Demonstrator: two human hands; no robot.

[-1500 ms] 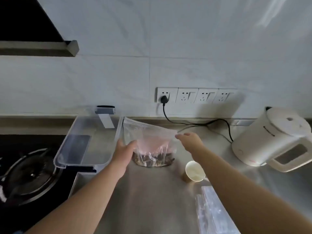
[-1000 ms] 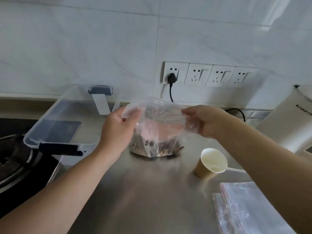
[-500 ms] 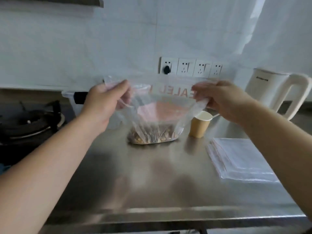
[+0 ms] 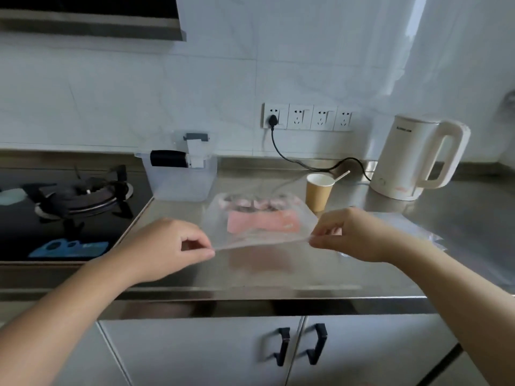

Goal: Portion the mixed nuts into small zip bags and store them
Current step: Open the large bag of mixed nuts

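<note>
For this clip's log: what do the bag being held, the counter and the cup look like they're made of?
Bag: thin clear plastic film with a pink printed panel; you see through it and it sags between both hands. Counter: probably stainless steel, brushed grey, mirroring the bag's pink panel. Cup: likely paper, matte brown outside, white inside.

Just one cam for me, head-mounted, wide-angle, looking fwd and down over the desk (image 4: 278,274) edge toward the wall sockets (image 4: 306,116), pretty close.
</note>
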